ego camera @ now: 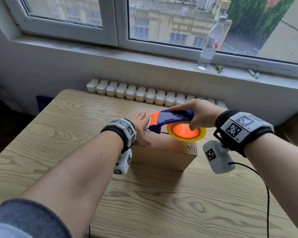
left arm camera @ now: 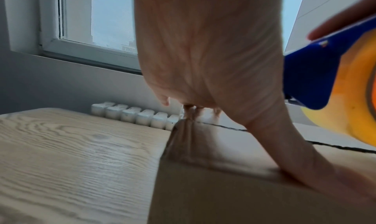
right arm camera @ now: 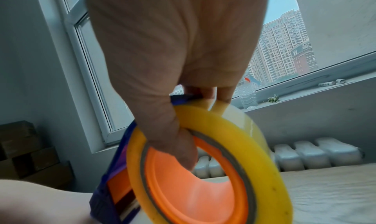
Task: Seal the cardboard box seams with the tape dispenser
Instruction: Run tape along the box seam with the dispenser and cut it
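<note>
A small cardboard box sits on the wooden table, its top seam a dark slit between the flaps. My left hand lies flat on the box's left top, fingers straight and the thumb along the near edge. My right hand grips a blue and orange tape dispenser with a yellowish tape roll, thumb hooked inside the orange core. The dispenser hovers over the box top with its toothed end beside my left fingers.
A white radiator runs behind the table under the window sill. A clear plastic bottle stands on the sill. Stacked cardboard boxes sit on the floor to one side. A black cable trails from my right wrist.
</note>
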The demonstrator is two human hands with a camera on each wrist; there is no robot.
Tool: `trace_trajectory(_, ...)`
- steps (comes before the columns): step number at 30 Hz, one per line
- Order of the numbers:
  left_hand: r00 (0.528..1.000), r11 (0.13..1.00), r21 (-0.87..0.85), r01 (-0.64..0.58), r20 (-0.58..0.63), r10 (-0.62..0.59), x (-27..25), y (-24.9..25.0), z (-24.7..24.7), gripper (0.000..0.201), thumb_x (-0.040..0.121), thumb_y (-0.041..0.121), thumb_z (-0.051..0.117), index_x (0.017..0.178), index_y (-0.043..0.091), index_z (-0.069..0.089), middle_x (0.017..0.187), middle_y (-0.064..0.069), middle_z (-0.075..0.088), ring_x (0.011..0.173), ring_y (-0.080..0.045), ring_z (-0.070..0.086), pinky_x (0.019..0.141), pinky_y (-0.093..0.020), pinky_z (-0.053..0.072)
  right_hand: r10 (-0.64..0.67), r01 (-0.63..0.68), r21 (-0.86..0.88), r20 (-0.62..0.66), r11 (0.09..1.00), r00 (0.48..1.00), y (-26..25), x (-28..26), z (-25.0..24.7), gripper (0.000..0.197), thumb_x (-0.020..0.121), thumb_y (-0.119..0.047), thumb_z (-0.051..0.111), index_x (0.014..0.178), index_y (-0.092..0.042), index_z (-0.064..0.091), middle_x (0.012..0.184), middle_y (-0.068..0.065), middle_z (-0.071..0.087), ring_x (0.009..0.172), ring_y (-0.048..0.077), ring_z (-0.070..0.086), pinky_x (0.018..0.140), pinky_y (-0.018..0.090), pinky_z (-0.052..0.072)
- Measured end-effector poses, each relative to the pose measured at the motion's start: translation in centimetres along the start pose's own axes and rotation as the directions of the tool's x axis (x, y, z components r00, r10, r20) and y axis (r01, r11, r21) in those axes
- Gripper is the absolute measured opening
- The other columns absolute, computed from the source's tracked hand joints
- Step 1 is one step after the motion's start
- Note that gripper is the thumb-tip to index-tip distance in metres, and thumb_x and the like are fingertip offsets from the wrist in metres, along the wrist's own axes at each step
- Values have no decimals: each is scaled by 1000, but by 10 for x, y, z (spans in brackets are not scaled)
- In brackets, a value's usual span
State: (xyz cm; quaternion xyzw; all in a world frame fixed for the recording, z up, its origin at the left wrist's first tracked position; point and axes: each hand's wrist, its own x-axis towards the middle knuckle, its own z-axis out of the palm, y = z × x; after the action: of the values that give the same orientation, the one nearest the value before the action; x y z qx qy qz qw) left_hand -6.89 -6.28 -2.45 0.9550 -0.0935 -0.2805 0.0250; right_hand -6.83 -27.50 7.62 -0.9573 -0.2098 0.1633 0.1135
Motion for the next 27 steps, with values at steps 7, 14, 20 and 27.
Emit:
trace_trajectory(7, 1000, 1000, -8, -1, 2, 1, -5, 4, -4, 134, 64, 65, 72, 152, 18, -18, 160, -3, -20, 148, -19, -17, 119, -44, -4, 78, -77, -27, 18, 997, 997, 33, -24, -12, 84, 68, 5, 67, 129, -51, 50, 83, -18, 44, 88, 15, 48, 73, 26, 38)
trace_trajectory(14, 1000, 994, -110, -26, 11, 27, 3, -8, 6, 139, 59, 68, 74, 150, 23, -21, 158, 1, -27, 146, -18, -26, 121, -46, -4, 52, -53, -115, -9, 992, 999, 28, -16, 0, 83, 68, 7, 61, 129, -49, 52, 88, -6, 44, 89, 18, 44, 69, 30, 39)
trace_trajectory(20, 999, 987, -153, -40, -12, 39, 8, -11, 14, 135, 60, 74, 68, 150, 27, -21, 157, 5, -30, 144, -15, -29, 121, -45, -7, 54, -53, -161, 2, 986, 999, 23, -5, 2, 83, 67, 7, 60, 127, -49, 53, 109, -3, 55, 91, 17, 45, 67, 28, 38)
trace_trajectory(27, 996, 968, -249, 33, -66, -51, 9, 0, 16, 79, 91, 68, 24, 152, 31, -9, 160, 9, -20, 147, -11, -21, 119, -55, 1, 74, -71, -193, 9, 979, 997, 22, 3, 4, 83, 66, 7, 59, 127, -48, 54, 106, -4, 52, 92, 18, 44, 66, 28, 39)
